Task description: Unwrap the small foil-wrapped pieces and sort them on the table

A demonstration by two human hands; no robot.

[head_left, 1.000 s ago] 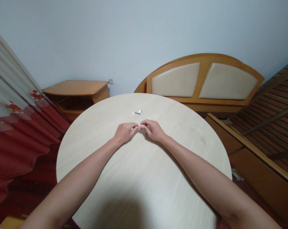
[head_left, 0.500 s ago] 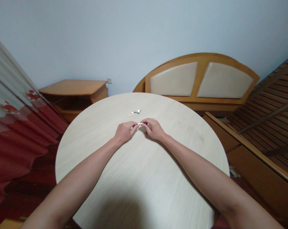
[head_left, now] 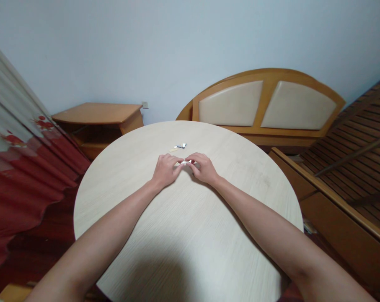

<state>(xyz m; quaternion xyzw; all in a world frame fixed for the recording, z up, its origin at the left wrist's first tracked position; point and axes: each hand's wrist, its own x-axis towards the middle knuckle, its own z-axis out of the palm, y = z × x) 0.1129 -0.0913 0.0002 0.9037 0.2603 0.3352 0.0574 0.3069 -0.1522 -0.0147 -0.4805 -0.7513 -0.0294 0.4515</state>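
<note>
Both my hands rest on a round pale wooden table [head_left: 190, 235], fingertips meeting near its far half. My left hand [head_left: 165, 169] and my right hand [head_left: 202, 167] pinch the two ends of a small white object [head_left: 185, 162] between them; it is too small to name. Just beyond the hands lie a small tan strip [head_left: 173, 149] and a small shiny silver piece [head_left: 181, 146] on the tabletop, untouched.
A wooden headboard with two cream pads [head_left: 265, 105] leans against the blue wall behind the table. A slatted bed frame [head_left: 353, 167] stands at the right. A low wooden side table [head_left: 98, 119] is at the back left, a red and white cloth [head_left: 23, 167] at the left.
My hands have closed in slightly on the small white object and shifted a little farther across the table. The items beyond them have not moved.
</note>
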